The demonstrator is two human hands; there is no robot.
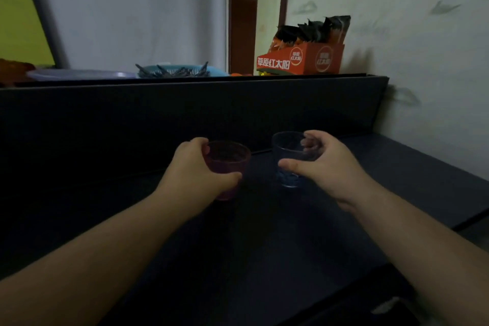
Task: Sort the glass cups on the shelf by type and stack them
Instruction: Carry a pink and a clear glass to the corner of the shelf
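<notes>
Gripping a reddish glass cup [229,160], the left hand [197,167] has its thumb curled across the near side of the cup and its fingers wrapped round the far side. The right hand [321,164] holds a blue glass cup [287,156] the same way, thumb on the near side and fingers curled over the far rim, seen through the glass. Both cups stand upright and apart from each other over the dark shelf [410,174], near its back edge where a dark upright panel [185,114] rises; whether their bases touch the shelf or hang just above it cannot be told in the dim light. The red cup is toward the middle of the shelf, the blue one a little nearer the right end and the wall. On top of the panel, at its right end, sits an orange cardboard box [301,59] with Chinese lettering, filled with dark-topped packets [315,30]. Farther left along the same top edge is a blue basket [182,71] holding dark objects, and beside it a pale purple lid or tray [79,74].
</notes>
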